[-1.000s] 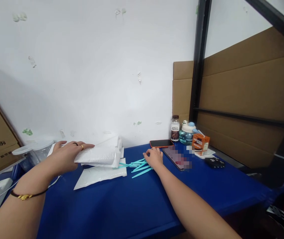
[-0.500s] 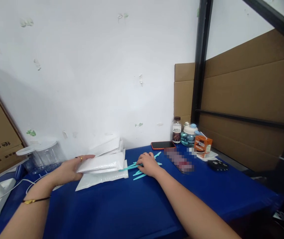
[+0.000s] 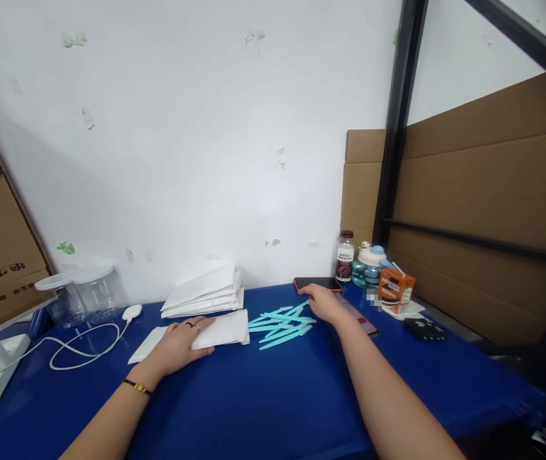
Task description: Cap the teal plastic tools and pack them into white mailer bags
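My left hand (image 3: 180, 345) grips a white padded packet (image 3: 227, 329), thumb along its near edge and fingers over the top. Part of another white packet (image 3: 147, 345) shows left of that hand. Behind lies a stack of white packets (image 3: 205, 295) against the wall. To the right, several slim teal plastic sticks (image 3: 285, 332) with tapered ends lie crossed in a loose pile. At the pile's far right end, my right hand (image 3: 323, 303) is closed, its fingertips at the end of one stick. The exact pinch is partly hidden by the hand.
Behind my right hand lie an orange-edged phone (image 3: 318, 282) and another phone (image 3: 366, 322). A brown-capped bottle (image 3: 344, 257), a blue-lidded jug (image 3: 367, 268), an orange box (image 3: 396, 289) and a black object (image 3: 424, 329) stand right. Clear tubs (image 3: 93, 297), a white cable (image 3: 85, 351) and a power strip (image 3: 2, 383) are left.
My left hand has moved right and nearer with one packet, leaving the stack behind it. My right hand has shifted right, uncovering the teal sticks. The view has shifted slightly.
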`<move>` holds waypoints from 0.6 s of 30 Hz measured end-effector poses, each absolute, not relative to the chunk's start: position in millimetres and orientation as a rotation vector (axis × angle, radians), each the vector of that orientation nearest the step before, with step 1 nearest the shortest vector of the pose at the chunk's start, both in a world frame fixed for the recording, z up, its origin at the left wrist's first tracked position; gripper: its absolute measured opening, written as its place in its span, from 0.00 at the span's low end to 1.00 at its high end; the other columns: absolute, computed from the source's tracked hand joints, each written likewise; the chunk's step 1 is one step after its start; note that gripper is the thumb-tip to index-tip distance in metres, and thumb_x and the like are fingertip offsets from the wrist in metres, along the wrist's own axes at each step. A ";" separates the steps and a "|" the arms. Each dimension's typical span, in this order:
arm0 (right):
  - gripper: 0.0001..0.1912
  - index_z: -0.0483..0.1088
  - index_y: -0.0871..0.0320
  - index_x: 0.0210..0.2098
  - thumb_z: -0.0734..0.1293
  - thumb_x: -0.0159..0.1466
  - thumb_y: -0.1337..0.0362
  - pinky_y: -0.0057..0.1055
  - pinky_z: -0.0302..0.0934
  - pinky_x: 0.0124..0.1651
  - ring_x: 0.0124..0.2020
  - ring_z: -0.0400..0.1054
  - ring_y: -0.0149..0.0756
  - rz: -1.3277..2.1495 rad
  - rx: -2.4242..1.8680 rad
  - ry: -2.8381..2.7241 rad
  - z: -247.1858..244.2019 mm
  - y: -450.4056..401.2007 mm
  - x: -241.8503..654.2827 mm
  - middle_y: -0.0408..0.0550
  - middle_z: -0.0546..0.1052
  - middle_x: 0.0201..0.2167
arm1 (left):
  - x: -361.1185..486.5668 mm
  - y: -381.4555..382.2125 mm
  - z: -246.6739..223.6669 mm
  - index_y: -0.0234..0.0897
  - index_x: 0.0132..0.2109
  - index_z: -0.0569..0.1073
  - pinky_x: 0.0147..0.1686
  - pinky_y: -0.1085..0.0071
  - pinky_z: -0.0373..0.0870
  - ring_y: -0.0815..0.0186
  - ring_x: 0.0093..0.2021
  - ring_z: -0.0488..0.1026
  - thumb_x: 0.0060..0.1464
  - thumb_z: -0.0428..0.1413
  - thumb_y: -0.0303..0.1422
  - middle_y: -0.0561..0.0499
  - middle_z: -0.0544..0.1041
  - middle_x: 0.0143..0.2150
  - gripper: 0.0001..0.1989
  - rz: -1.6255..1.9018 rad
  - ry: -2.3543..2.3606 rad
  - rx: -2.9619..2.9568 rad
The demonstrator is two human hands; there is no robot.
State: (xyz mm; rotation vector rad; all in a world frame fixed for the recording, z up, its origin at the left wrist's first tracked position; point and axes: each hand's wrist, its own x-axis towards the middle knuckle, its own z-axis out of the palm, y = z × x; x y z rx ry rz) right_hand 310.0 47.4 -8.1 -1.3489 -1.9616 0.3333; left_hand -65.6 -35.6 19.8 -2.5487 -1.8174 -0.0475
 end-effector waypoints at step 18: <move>0.20 0.67 0.57 0.51 0.56 0.63 0.58 0.35 0.53 0.55 0.52 0.61 0.41 0.273 -1.309 -2.224 -8.4 40.6 281.2 0.52 0.70 0.50 | -65.8 -44.0 46.7 0.45 0.60 0.59 0.57 0.61 0.54 0.56 0.59 0.58 0.50 0.48 0.54 0.49 0.61 0.61 0.33 -0.448 -1.819 -2.601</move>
